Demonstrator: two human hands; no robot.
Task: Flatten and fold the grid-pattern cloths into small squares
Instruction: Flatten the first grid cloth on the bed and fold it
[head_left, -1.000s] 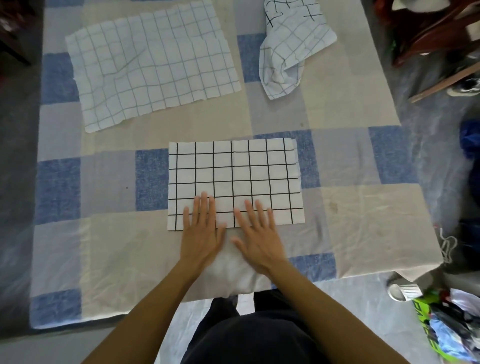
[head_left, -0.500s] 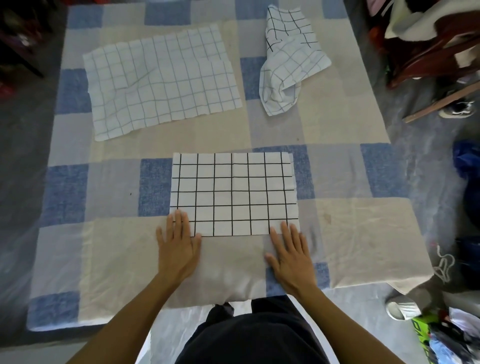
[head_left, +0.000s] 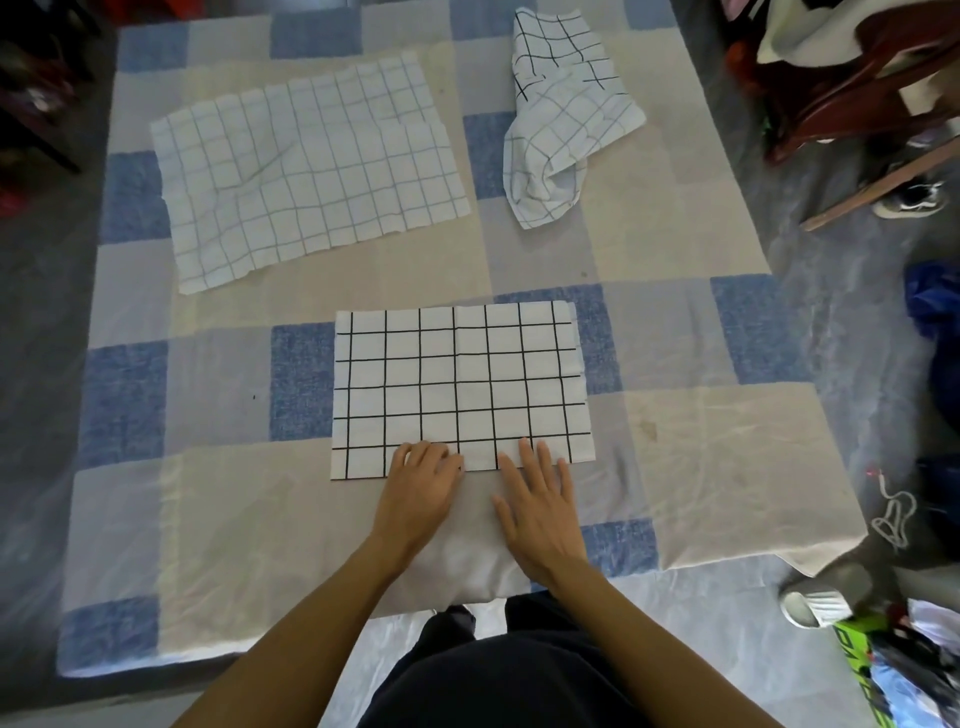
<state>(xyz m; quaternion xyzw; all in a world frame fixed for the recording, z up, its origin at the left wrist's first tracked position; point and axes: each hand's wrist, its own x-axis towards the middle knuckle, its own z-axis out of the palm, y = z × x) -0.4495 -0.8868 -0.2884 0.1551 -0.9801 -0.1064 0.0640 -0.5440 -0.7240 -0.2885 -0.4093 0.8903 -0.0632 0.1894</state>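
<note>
A folded white cloth with a bold black grid (head_left: 457, 384) lies flat as a rectangle on the table in front of me. My left hand (head_left: 421, 483) is at its near edge, left of the middle. The fingers are bent over the edge and the thumb is hidden. My right hand (head_left: 540, 499) lies beside it with straight fingers, the tips pressing on the same near edge. A second cloth with a pale grid (head_left: 306, 166) lies spread and wrinkled at the far left. A third cloth (head_left: 561, 119) is crumpled at the far right.
A checked blue, grey and beige sheet (head_left: 208, 519) covers the table. A wooden chair (head_left: 857, 78) with clothes stands at the far right. A sandal (head_left: 810, 608) and bags (head_left: 909, 670) lie on the floor at the near right.
Both hands slid from the near corners of the black-grid cloth back toward the middle of its near edge. My left fingers have bent over the edge.
</note>
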